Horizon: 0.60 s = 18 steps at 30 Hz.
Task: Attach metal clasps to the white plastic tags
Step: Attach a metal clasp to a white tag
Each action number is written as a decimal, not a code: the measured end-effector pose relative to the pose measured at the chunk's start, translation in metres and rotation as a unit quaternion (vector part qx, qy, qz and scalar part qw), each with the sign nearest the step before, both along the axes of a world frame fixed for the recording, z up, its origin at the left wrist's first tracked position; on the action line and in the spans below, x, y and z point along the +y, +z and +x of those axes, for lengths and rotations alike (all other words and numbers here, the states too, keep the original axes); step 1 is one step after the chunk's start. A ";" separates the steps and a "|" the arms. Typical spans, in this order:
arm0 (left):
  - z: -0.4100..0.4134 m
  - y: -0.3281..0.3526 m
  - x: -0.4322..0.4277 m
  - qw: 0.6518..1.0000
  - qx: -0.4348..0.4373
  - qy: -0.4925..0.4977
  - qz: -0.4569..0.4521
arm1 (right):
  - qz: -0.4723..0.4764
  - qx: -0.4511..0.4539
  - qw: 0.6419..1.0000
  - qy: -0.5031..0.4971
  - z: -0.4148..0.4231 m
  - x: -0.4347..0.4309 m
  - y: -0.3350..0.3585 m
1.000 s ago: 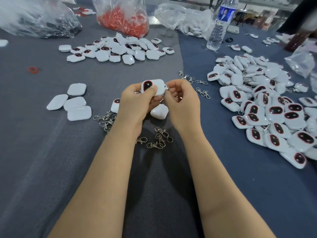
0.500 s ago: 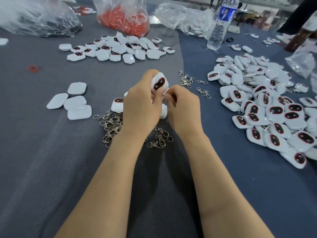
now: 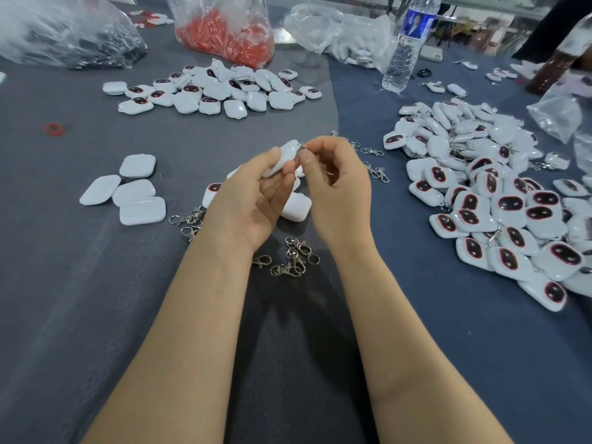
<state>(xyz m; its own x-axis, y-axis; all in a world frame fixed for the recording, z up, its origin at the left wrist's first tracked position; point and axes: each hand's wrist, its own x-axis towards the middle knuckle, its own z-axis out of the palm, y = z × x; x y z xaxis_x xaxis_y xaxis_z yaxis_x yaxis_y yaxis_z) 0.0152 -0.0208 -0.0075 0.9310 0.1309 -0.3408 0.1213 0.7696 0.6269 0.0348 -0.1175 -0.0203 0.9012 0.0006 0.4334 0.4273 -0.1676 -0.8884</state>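
Note:
My left hand (image 3: 253, 200) holds a white plastic tag (image 3: 283, 157) between thumb and fingers, palm turned up, above the table's middle. My right hand (image 3: 336, 184) pinches a small metal clasp (image 3: 303, 145) at the tag's top end. The clasp is mostly hidden by my fingertips. Loose metal clasps (image 3: 293, 256) lie on the cloth just below my hands. A few more clasps (image 3: 189, 221) lie left of my left wrist.
A large heap of tags with dark red-rimmed faces (image 3: 499, 200) fills the right. Another tag pile (image 3: 217, 89) lies at the back. Several plain white tags (image 3: 128, 193) sit at left. Plastic bags (image 3: 224, 30) and a water bottle (image 3: 407, 43) stand behind.
My left hand has turned palm up and rotated the tag, so its white back shows instead of the dark face. My right hand has stayed at the tag's end.

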 end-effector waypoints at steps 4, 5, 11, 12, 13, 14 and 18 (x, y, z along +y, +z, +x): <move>-0.003 0.001 0.001 0.998 0.012 -0.049 -0.044 | -0.018 0.004 0.999 -0.036 0.001 -0.001 -0.002; -0.002 0.001 0.000 0.998 0.010 -0.045 -0.044 | -0.020 0.008 0.999 -0.040 0.002 -0.002 -0.003; 0.001 -0.006 -0.009 0.877 -0.112 0.168 0.436 | -0.145 -0.025 0.986 -0.073 0.006 -0.005 -0.009; 0.000 -0.007 -0.010 0.826 -0.147 0.180 0.513 | -0.158 -0.024 0.984 -0.073 0.008 -0.006 -0.009; -0.001 -0.009 -0.011 0.782 -0.168 0.182 0.572 | -0.173 -0.020 0.982 -0.071 0.009 -0.007 -0.010; -0.002 -0.012 -0.010 0.745 -0.174 0.182 0.618 | -0.189 -0.018 0.979 -0.068 0.010 -0.007 -0.011; 0.000 -0.018 -0.009 0.709 -0.153 0.168 0.668 | -0.229 -0.006 0.971 -0.066 0.010 -0.006 -0.014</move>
<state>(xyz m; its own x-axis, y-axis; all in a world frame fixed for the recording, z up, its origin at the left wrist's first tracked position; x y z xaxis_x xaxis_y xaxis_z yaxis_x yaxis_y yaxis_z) 0.0151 -0.0303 -0.0252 0.7739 0.3795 0.5069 -0.2264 -0.5818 0.7812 0.0446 -0.1234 -0.0347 0.9010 0.0806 0.4263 0.3860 -0.5974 -0.7029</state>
